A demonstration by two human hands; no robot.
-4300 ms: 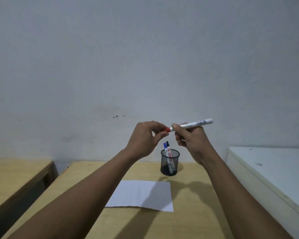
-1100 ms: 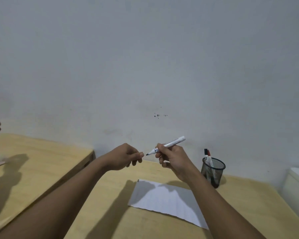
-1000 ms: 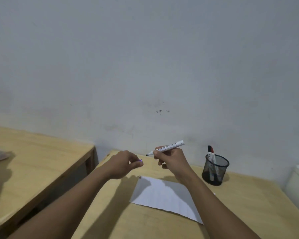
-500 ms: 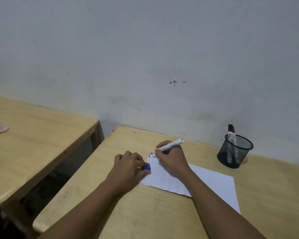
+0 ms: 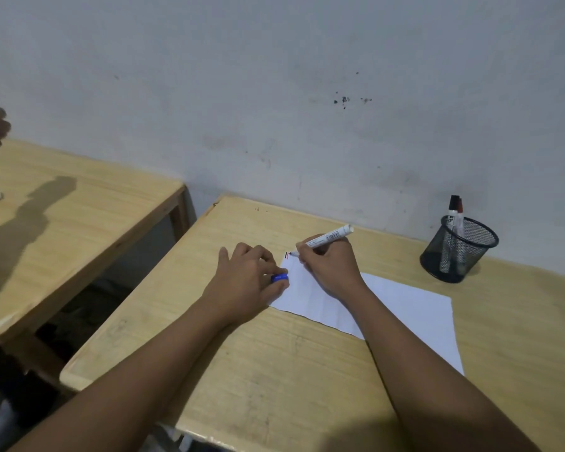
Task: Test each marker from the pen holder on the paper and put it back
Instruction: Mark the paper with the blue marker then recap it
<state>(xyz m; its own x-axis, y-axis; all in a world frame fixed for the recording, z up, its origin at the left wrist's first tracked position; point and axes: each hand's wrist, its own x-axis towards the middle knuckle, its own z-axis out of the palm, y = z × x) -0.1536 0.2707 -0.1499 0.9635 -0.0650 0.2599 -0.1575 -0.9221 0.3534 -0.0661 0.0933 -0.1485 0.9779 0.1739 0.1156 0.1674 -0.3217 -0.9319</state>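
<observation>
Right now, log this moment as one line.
right hand: marker tip on paper | left hand: blue cap | pen holder: two markers

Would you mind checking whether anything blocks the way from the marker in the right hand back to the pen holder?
Nothing visible does: bare table separates the marker from the pen holder.
</observation>
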